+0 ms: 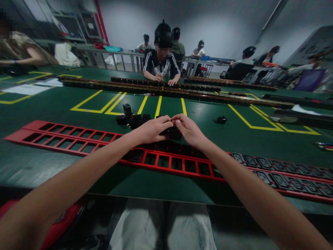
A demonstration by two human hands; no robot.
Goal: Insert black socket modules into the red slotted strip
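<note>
My left hand (153,129) and my right hand (188,130) meet fingertip to fingertip over a long red slotted frame (78,142) lying across the green table. Both are closed together on a small black block (173,133) held just above the frame's far row. A pile of loose black blocks (132,118) lies just behind my left hand. To the right, the frame's slots (281,177) are filled with black blocks; to the left they stand empty.
One stray black block (221,120) lies right of my hands. Yellow lines (158,106) mark the green table (52,166). A person (161,59) works opposite at long dark frames (166,91). Other people sit along the back and far left.
</note>
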